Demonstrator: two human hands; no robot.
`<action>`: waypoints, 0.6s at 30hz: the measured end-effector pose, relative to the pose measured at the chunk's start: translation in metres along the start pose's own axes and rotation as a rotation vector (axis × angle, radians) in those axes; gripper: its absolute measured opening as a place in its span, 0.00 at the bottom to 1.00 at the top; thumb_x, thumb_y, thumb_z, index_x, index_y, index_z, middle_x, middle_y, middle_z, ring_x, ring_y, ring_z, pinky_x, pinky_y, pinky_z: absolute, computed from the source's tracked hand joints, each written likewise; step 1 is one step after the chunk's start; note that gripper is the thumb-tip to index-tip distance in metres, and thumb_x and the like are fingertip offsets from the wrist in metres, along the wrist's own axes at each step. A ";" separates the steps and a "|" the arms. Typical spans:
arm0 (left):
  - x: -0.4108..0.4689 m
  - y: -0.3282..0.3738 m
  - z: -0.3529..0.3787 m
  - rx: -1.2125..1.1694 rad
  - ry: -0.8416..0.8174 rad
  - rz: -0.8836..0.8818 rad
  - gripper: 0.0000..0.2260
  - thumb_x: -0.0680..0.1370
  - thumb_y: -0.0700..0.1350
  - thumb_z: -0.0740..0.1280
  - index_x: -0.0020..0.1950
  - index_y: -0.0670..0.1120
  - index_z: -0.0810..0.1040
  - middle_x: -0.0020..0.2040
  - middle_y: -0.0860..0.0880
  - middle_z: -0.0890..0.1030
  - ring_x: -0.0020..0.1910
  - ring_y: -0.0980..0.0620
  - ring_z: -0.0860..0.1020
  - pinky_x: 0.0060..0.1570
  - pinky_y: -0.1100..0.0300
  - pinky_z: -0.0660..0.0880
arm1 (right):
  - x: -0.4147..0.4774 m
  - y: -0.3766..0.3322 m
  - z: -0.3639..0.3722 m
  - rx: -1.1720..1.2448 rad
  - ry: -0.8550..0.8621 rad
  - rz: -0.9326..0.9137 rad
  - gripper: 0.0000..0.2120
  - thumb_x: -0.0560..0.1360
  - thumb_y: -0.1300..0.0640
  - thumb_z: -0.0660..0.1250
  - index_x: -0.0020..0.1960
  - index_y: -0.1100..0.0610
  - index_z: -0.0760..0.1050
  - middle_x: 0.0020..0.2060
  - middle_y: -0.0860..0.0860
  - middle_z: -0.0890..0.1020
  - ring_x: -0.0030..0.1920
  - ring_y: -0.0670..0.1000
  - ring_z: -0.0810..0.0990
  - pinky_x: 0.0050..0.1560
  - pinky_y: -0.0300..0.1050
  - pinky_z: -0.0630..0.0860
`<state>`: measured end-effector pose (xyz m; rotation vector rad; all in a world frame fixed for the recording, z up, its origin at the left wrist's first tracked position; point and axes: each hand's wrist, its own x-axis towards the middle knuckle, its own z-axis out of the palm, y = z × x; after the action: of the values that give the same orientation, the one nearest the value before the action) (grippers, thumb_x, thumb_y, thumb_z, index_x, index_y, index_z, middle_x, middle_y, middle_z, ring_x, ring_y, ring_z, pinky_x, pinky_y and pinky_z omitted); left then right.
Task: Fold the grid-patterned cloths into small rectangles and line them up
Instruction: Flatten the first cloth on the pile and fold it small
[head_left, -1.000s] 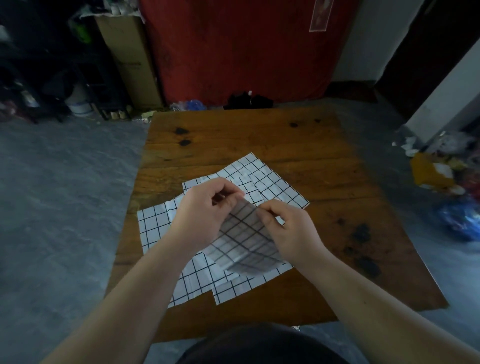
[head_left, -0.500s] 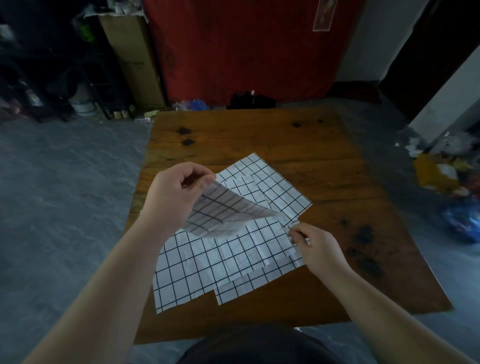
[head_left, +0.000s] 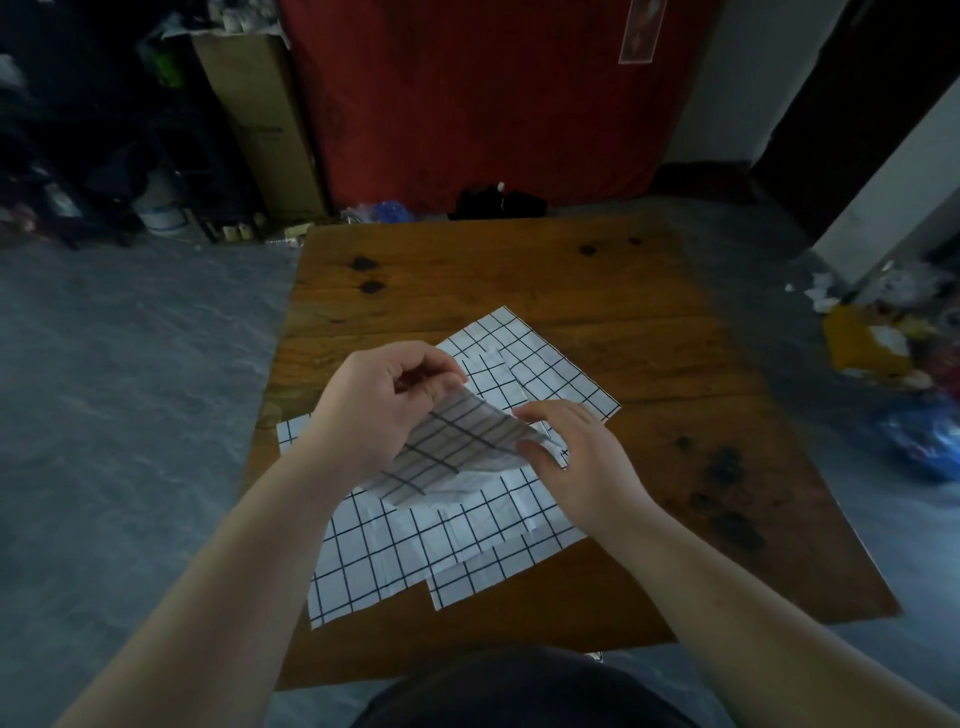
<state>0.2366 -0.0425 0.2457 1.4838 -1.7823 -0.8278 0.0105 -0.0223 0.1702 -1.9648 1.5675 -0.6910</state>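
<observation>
One: Two hands are over the wooden table (head_left: 519, 275). What does each hold?

Two: Both hold the same lifted cloth (head_left: 457, 452), white with a dark grid. The left hand (head_left: 374, 415) pinches its upper corner between the thumb and the curled fingers. The right hand (head_left: 587, 462) grips the corner at 3 o'clock of this cloth, thumb below and curled fingers on top.

One: Where is this cloth exactly?

Two: It is raised over the middle of the table and tilted. If its low edge at 6 o'clock touches the cloths below, I cannot tell.

One: So more cloths are there?

Two: Yes. Several flat cloths (head_left: 415, 551) with the same grid lie spread under the hands and overlap, reaching toward the table edge at 6 o'clock. One far cloth (head_left: 545, 364) lies at 1 o'clock from the left hand, turned diagonal, partly under the others. I cannot count them surely, because they cover each other.

One: And the table itself?

Two: Its wood has dark stains (head_left: 727, 467) at 4 o'clock and two dark knots (head_left: 366, 273) at 11 o'clock.

One: What stands around it?

Two: A grey floor (head_left: 130, 389). At 12 o'clock there is a red panel (head_left: 493, 93), with a black object (head_left: 498, 200) on the floor before it. At 11 o'clock a cardboard box (head_left: 260, 114) stands upright, and a white bucket (head_left: 161, 213) is at 10 o'clock. At 3 o'clock lies a heap of rubbish (head_left: 862, 343), yellow and blue.
</observation>
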 end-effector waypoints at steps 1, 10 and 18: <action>0.000 -0.001 0.000 -0.007 0.004 -0.002 0.06 0.77 0.48 0.72 0.43 0.60 0.83 0.42 0.63 0.83 0.46 0.62 0.80 0.45 0.71 0.74 | 0.000 0.000 0.000 0.007 -0.003 0.006 0.13 0.81 0.54 0.67 0.66 0.49 0.76 0.57 0.36 0.74 0.60 0.37 0.71 0.55 0.25 0.65; 0.001 -0.018 0.008 -0.018 0.131 -0.061 0.10 0.78 0.50 0.71 0.58 0.58 0.77 0.51 0.61 0.80 0.49 0.62 0.77 0.50 0.66 0.76 | -0.011 0.000 -0.005 0.212 -0.085 0.039 0.05 0.81 0.55 0.67 0.52 0.48 0.81 0.45 0.40 0.82 0.51 0.39 0.80 0.48 0.34 0.79; -0.016 -0.023 0.039 0.018 -0.235 -0.133 0.10 0.76 0.55 0.71 0.55 0.62 0.75 0.54 0.64 0.78 0.56 0.63 0.76 0.59 0.60 0.76 | -0.016 -0.008 -0.010 0.271 -0.016 0.063 0.04 0.81 0.54 0.67 0.50 0.47 0.80 0.44 0.43 0.83 0.50 0.40 0.79 0.48 0.33 0.77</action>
<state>0.2206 -0.0282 0.2029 1.5843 -1.8783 -1.0936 0.0059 -0.0061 0.1816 -1.7116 1.4365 -0.8136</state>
